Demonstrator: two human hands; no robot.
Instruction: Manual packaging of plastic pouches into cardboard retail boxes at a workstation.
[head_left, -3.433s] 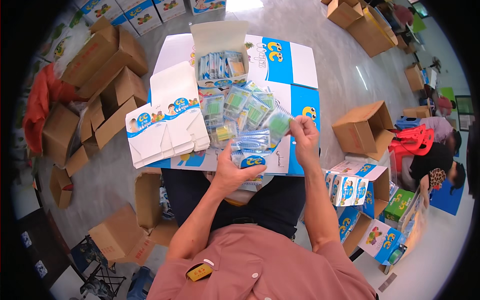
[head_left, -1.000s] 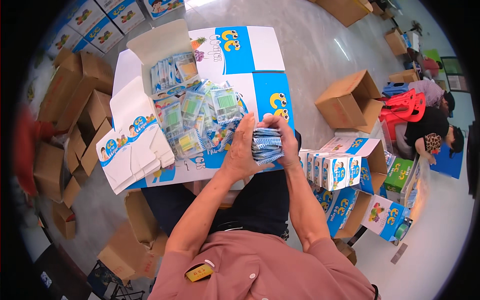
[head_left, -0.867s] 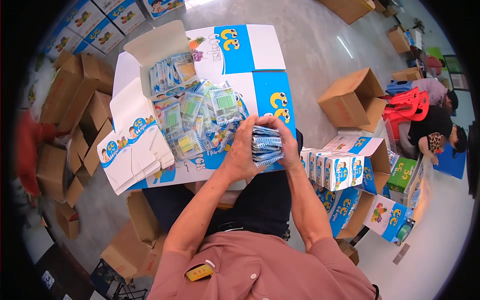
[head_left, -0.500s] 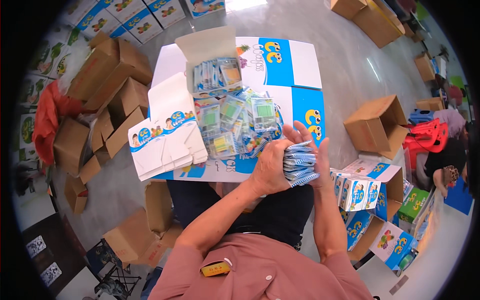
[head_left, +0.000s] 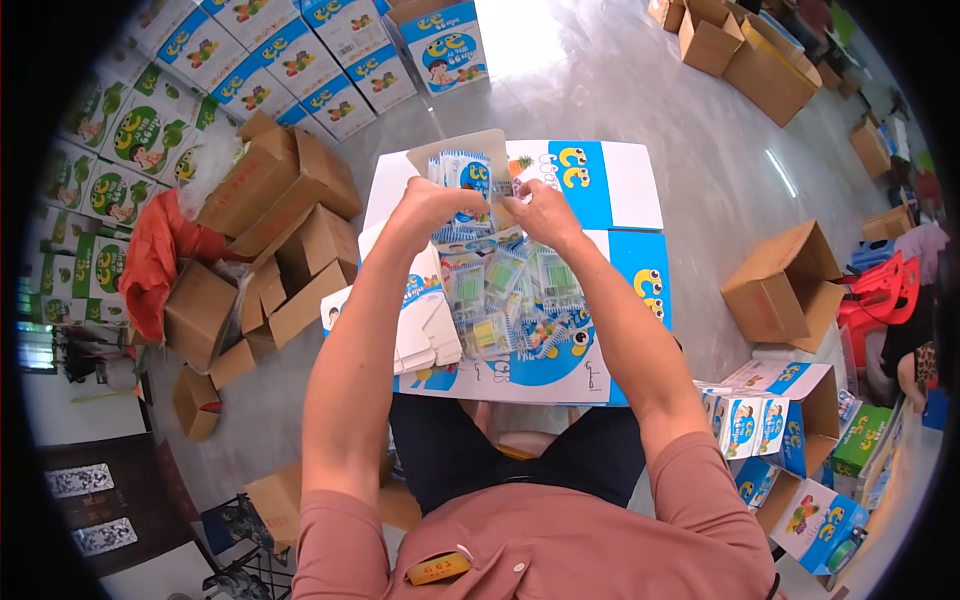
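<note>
Pointing lengthwise fwd: held pkts [head_left: 474,176]

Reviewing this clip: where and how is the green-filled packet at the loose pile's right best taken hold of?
Probably pinch the packet by its right edge, the hand coming from the right: it lies fairly flat on top of the loose pile, and no other packet seems to cover that edge.

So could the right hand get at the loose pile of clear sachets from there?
Probably yes: the right hand is at the open box, and the loose pile of clear sachets lies close by, nearer the body, mostly uncovered.
</note>
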